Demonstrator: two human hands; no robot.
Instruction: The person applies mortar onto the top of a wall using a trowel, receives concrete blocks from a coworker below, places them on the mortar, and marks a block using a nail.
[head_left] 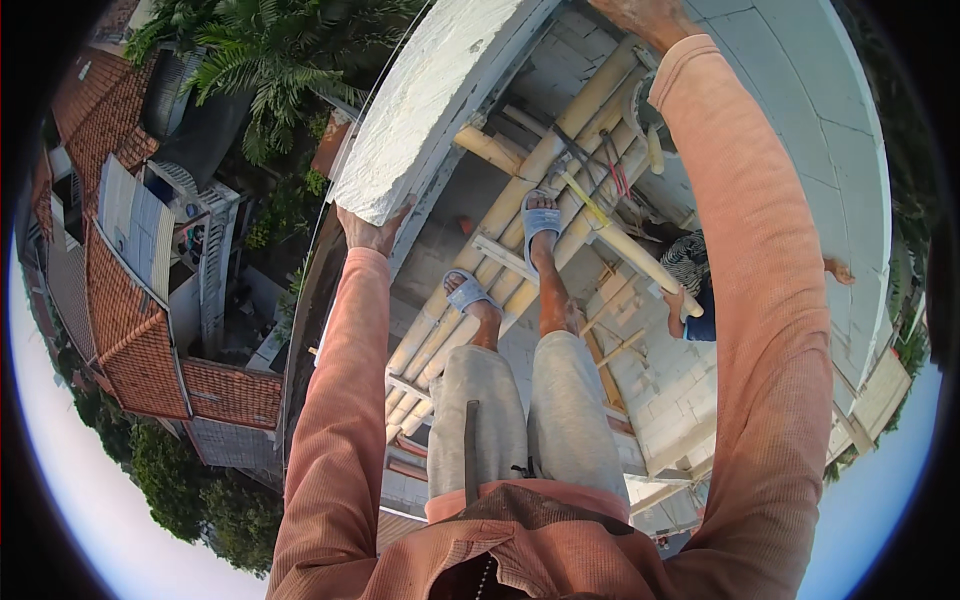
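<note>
A long white block (420,110), rough on top and resembling lightweight concrete, slants from beside my left arm to the top edge of the picture. My left hand (375,230) is closed around its near end, the thumb along the side facing the building. At the top edge, to the right of the block, is my right hand (648,18). Its fingers are partly cut off by the picture's rim, so what they touch cannot be made out. A grey ledge (440,185) runs along the block's inner side.
I stand in blue sandals on a platform of bamboo poles (575,215), high above a floor. Below right, a co-worker's hand (677,305) grips a bamboo pole (640,255). A grey wall (800,90) rises on the right. Tiled roofs (140,365) lie far down left.
</note>
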